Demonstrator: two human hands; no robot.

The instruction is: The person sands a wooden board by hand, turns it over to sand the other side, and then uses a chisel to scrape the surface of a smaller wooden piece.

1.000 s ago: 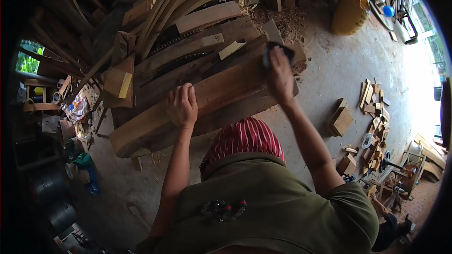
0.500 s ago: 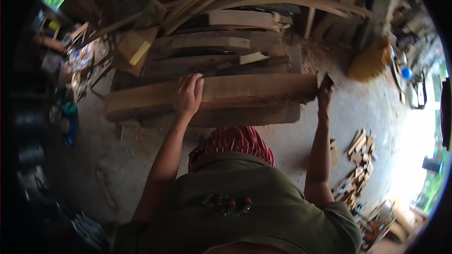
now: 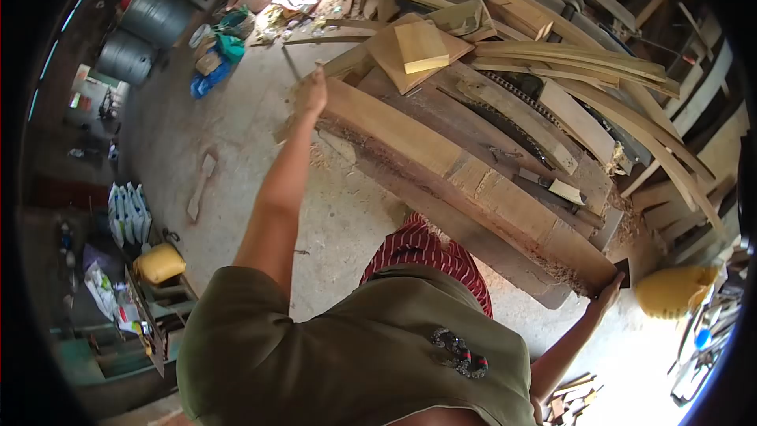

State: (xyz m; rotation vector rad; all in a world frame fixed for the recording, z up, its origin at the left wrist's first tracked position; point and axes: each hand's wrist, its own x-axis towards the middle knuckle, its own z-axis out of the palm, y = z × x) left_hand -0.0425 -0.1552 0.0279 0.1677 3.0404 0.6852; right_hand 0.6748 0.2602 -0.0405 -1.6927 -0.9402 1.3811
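Through the head view, I see the left hand (image 3: 314, 96) has shifted from the middle of the long, squared brown timber beam (image 3: 469, 179) to its left end; its blurred fingers hide whether it grips. At the beam's right end, the right hand (image 3: 604, 300) holds one dark flat block (image 3: 624, 271), partly hidden. Two grey metal drums (image 3: 158, 13) stand beyond the left end.

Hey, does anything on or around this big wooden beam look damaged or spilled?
Yes: the near side of the beam looks rough and crumbly toward the right hand, unlike its smoother top. Wood shavings lie scattered beyond that end, though they seem ordinary workshop litter.
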